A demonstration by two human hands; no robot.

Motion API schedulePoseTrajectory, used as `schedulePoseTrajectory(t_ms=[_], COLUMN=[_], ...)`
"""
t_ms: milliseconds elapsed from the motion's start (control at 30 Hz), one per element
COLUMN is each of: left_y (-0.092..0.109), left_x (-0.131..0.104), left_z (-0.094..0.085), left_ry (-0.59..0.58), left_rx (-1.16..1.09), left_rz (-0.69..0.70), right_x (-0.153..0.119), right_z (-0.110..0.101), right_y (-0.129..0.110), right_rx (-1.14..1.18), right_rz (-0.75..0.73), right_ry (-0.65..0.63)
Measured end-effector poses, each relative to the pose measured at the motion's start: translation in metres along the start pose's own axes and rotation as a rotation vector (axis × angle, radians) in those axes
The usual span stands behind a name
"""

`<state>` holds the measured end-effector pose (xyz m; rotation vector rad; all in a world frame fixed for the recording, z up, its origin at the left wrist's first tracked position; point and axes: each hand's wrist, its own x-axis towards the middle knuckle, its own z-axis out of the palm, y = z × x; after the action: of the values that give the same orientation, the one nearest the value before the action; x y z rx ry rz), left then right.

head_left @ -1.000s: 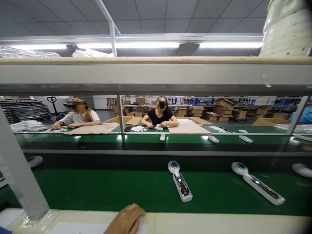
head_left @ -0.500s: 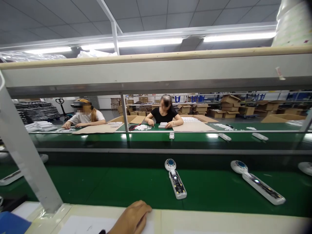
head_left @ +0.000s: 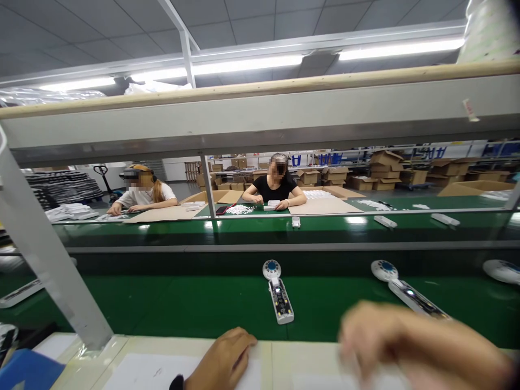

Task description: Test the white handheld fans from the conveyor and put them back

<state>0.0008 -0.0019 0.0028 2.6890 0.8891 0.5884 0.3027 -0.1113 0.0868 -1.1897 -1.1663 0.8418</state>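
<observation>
My left hand (head_left: 222, 358) rests on the pale table edge beside a white paper sheet (head_left: 142, 371), its fingers lying loosely along the surface with nothing seen in them. At the right, my right hand (head_left: 371, 336) is smeared by motion above the table's edge, and its fingers cannot be made out. Ahead, an opened white handheld device (head_left: 281, 303) with a round blue-centred head lies on the green conveyor belt (head_left: 182, 303). A second such device (head_left: 412, 295) lies farther right, partly behind my right forearm.
A slanted white post (head_left: 52, 260) stands at the left, near a blue object (head_left: 30, 371). Overhead runs a long shelf beam (head_left: 260, 116). Across the belt, two people sit working with small white parts (head_left: 240, 209). Another device head (head_left: 504, 271) is at the right edge.
My right hand has come into view from the lower right. The nearer devices have shifted left in the picture, while small white pieces on the far belt have shifted right. My left hand stays nearly still.
</observation>
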Motion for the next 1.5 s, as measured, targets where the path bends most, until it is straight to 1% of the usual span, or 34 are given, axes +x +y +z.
schedulePoseTrajectory(t_ms=[67,100,133,167,200,233,300,333,367,400,467,567,633,667,700,733,767,800,867,900,967,1033,1067,1133,1200,1300,1333,1400,1467,1500], left_y=[-0.001,-0.001,-0.001,-0.001,-0.001,-0.001,-0.002,-0.003,-0.004,-0.005,-0.009,-0.012,-0.011,-0.01,-0.009,-0.009,-0.009,-0.01,-0.016,-0.021,-0.031,-0.039,-0.04,-0.036,-0.025,-0.005,0.001,0.01,0.014,0.014], left_x=[0.0,0.0,0.0,0.0,0.001,0.001,0.002,0.003,0.003,0.002,0.001,-0.001,0.004,0.01,0.018,0.028,0.04,0.053,0.08,0.093,0.112,0.121,0.121,0.113,0.099,0.072,0.065,0.054,0.049,0.048], left_z=[0.0,0.0,0.0,0.0,0.0,0.0,0.0,0.001,0.002,0.003,0.006,0.009,0.009,0.009,0.008,0.007,0.007,0.006,0.005,0.004,0.002,-0.001,-0.003,-0.005,-0.004,0.007,0.012,0.022,0.027,0.029], left_ry=[0.009,0.015,0.018,0.02,0.018,0.013,-0.003,-0.007,-0.004,0.002,0.017,0.036,0.064,0.081,0.094,0.106,0.103,0.1,0.114,0.119,0.114,0.084,0.062,0.01,-0.034,-0.05,-0.038,0.029,0.067,0.074], left_rx=[-0.018,-0.024,-0.029,-0.033,-0.037,-0.042,-0.058,-0.067,-0.076,-0.084,-0.101,-0.151,-0.199,-0.224,-0.251,-0.278,-0.303,-0.324,-0.327,-0.336,-0.386,-0.485,-0.55,-0.703,-0.861,-1.048,-1.129,-1.381,-1.536,-1.574], left_rz=[0.004,0.007,0.011,0.012,0.011,0.007,-0.008,-0.021,-0.042,-0.07,-0.142,-0.273,-0.37,-0.416,-0.469,-0.512,-0.563,-0.656,-0.751,-0.793,-0.853,-0.866,-0.855,-0.808,-0.75,-0.689,-0.676,-0.656,-0.65,-0.654], right_x=[0.043,0.06,0.074,0.083,0.088,0.09,0.086,0.082,0.08,0.078,0.077,0.08,0.081,0.08,0.079,0.078,0.077,0.075,0.072,0.07,0.066,0.06,0.056,0.05,0.045,0.039,0.037,0.034,0.031,0.03], right_z=[-0.007,-0.016,-0.03,-0.047,-0.067,-0.088,-0.125,-0.139,-0.149,-0.154,-0.154,-0.139,-0.124,-0.117,-0.11,-0.104,-0.097,-0.09,-0.074,-0.064,-0.04,-0.014,-0.001,0.022,0.042,0.066,0.072,0.084,0.092,0.094], right_y=[0.014,0.027,0.044,0.062,0.081,0.099,0.126,0.134,0.14,0.143,0.144,0.142,0.14,0.139,0.137,0.136,0.135,0.134,0.132,0.131,0.13,0.128,0.127,0.123,0.117,0.11,0.108,0.105,0.105,0.105], right_rx=[-0.096,-0.188,-0.445,-0.68,-0.86,-0.987,-1.128,-1.144,-1.133,-1.112,-1.059,-1.023,-1.034,-1.038,-1.022,-0.955,-0.845,-0.709,-0.439,-0.333,-0.188,-0.041,0.016,0.122,0.282,0.471,0.493,0.506,0.497,0.487], right_rz=[-0.02,-0.031,-0.092,-0.141,-0.145,-0.111,0.095,0.194,0.29,0.36,0.427,0.44,0.433,0.427,0.417,0.407,0.396,0.385,0.353,0.332,0.289,0.256,0.244,0.227,0.239,0.317,0.344,0.391,0.428,0.441], right_ry=[0.088,0.185,0.405,0.569,0.657,0.708,0.789,0.778,0.738,0.692,0.579,0.398,0.322,0.319,0.345,0.393,0.447,0.496,0.557,0.562,0.53,0.456,0.411,0.343,0.262,0.091,0.036,-0.044,-0.108,-0.132])
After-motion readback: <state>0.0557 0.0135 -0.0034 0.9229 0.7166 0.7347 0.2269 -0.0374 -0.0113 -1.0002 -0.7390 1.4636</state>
